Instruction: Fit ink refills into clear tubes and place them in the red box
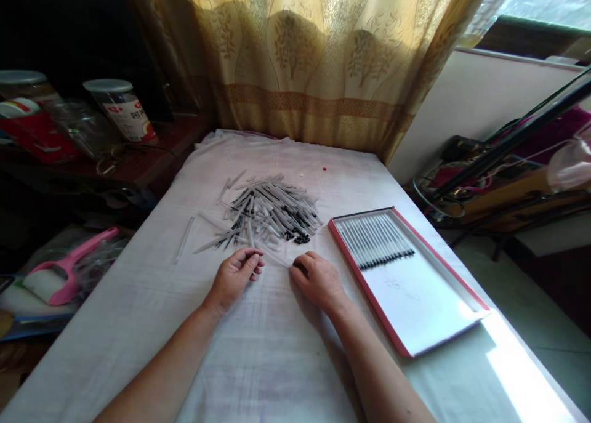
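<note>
A heap of clear pen barrels and dark pen parts (277, 207) lies across the middle of the cloth, some with black ends. Just in front of it, my left hand (236, 277) has thumb and fingers pinched together; anything between them is too small to make out. My right hand (318, 279) is closed, its fingertips on one end of a clear pen barrel (277, 258) that points toward my left hand. To the right, a shallow red-edged box (397, 312) holds a neat row of clear pens (376, 241) with black ends facing me.
A single clear barrel (184, 240) lies left of the heap. Jars (122, 109) stand on a dark cabinet at the left, above a pink-handled tool (69, 266). A gold curtain (295, 60) hangs behind the white-clothed table (258, 361). A dark metal frame (508, 133) is at right.
</note>
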`<state>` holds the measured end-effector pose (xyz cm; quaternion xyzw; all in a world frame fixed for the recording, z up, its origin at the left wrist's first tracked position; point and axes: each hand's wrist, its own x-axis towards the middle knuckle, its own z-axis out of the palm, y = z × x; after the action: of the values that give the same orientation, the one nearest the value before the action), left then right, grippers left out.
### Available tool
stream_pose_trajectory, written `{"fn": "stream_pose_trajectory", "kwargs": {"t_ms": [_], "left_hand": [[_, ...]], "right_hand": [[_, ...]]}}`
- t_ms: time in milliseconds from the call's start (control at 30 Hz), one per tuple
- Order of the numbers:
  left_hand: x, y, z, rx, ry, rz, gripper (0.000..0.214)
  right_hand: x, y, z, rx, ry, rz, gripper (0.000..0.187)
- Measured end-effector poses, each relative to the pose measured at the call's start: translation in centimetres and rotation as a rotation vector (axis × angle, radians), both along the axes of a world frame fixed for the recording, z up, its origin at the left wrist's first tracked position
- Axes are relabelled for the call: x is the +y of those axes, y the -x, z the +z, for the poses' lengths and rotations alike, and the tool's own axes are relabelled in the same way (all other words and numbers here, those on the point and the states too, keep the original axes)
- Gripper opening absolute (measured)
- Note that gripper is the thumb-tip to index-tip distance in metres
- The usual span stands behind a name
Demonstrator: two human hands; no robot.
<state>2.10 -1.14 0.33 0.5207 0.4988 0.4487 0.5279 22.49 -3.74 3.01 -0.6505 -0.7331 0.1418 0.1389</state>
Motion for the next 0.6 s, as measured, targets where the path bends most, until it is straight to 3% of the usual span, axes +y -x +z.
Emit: {"fn": "stream_pose_trajectory", "kwargs": {"t_ms": [133, 233, 433, 600], "left_hand": [[-0.4, 0.2, 0.4, 0.328, -0.433, 0.091, 0.024], [-0.6, 0.4, 0.7, 0.561, -0.683, 0.04, 0.024], [-0.5, 0.5, 0.0, 0.781, -0.741, -0.138, 0.024], [-0.3, 0.8, -0.4, 0.741, -0.662, -0.085, 0.028]], "right_hand": [[-0.5, -0.5, 0.2, 0.173, -0.042, -0.024, 0.016], [-0.9, -0.7, 0.4, 0.308, -0.101, 0.006, 0.015], [-0.6, -0.9, 0.2, 0.532, -0.179, 0.032, 0.015], [1.6, -1.9, -1.0, 0.529, -0.136, -0.111, 0.023]]}}
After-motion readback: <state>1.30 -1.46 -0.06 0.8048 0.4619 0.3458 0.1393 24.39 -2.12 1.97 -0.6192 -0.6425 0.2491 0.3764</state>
